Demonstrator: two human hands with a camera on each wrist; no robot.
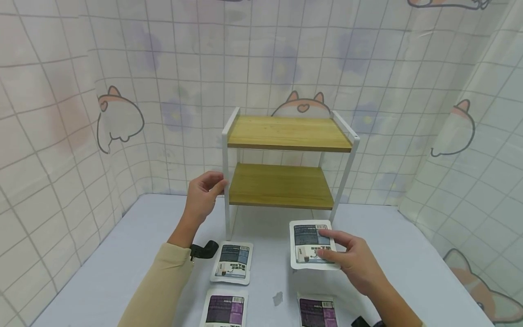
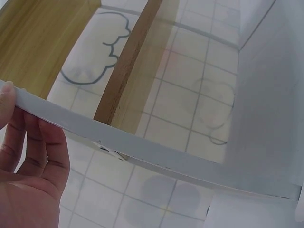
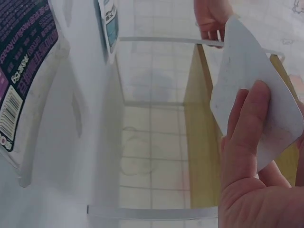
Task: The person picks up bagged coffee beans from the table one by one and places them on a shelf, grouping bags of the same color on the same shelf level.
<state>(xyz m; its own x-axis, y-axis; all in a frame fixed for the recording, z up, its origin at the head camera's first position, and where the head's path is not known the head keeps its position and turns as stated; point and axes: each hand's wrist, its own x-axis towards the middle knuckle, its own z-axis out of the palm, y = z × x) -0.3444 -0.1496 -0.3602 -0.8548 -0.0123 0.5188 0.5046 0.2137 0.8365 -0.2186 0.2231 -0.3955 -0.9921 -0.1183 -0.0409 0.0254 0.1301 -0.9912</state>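
The right hand (image 1: 356, 259) pinches 1 pouch (image 1: 305, 243) (contents hidden).

Held packet (image 1: 301, 247): blue label (image 1: 305, 235) with fine print, barcode (image 1: 321, 226) at upper right, bold dark Chinese characters (image 1: 316, 248) below (too small to read reliably); left blue packet (image 1: 233, 262): same layout, wording likewise illegible; left purple packet (image 1: 224, 309) and right purple packet (image 1: 317, 313): each bears fine print and a barcode at upper right; right wrist view, near purple packet (image 3: 26, 95): pale Chinese characters and Latin letters, tilted and blurred; digits cannot be read.
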